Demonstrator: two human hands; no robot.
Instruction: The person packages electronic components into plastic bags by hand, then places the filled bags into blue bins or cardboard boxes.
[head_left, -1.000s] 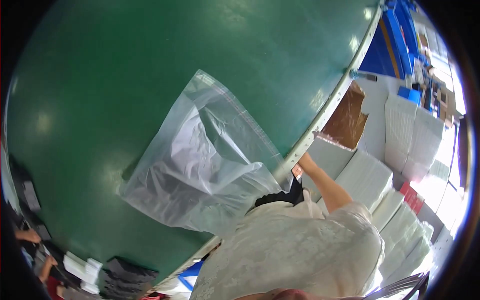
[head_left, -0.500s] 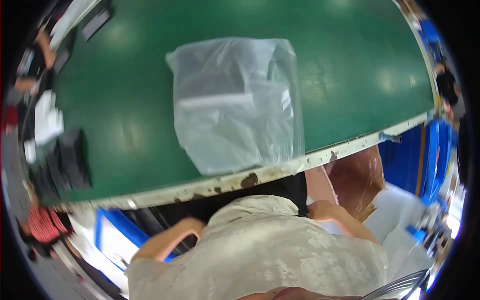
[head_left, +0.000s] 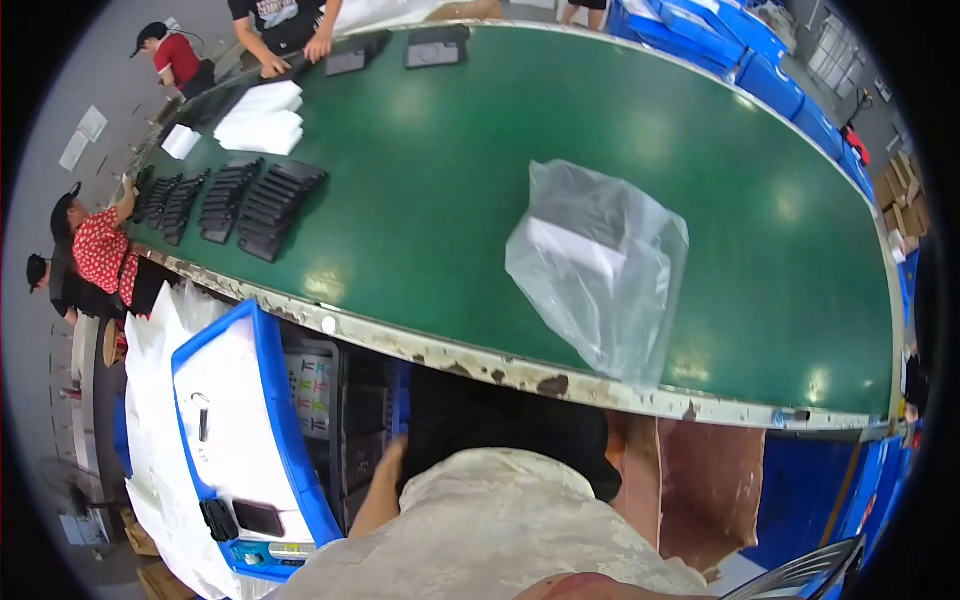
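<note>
Fingers of both the left hand and the right hand are hidden, so I cannot tell whether they are apart or together; the left forearm (head_left: 378,502) shows beside the black-clad waist (head_left: 505,420). Ahead of the torso, a clear plastic bag (head_left: 640,300) lies crumpled on the green tabletop (head_left: 420,230), its lower end reaching the worn near edge. Inside it are a white piece (head_left: 575,248) and what looks like a darker one, though the film blurs their shapes.

Well apart to the left, fanned rows of black pieces (head_left: 275,210) lie on the same tabletop, with white stacks (head_left: 260,120) beyond them. Two dark items with grey faces (head_left: 435,50) sit near the far edge. A person in a black shirt (head_left: 285,25) reaches over that edge, and another in a patterned red top (head_left: 100,250) stands at the left end.

Below the near edge, to the left, a blue-rimmed bin (head_left: 265,370) has a phone-like dark object (head_left: 258,518) on its white surface. Brown cardboard (head_left: 710,490) stands to the right, beside blue panels (head_left: 805,490).
</note>
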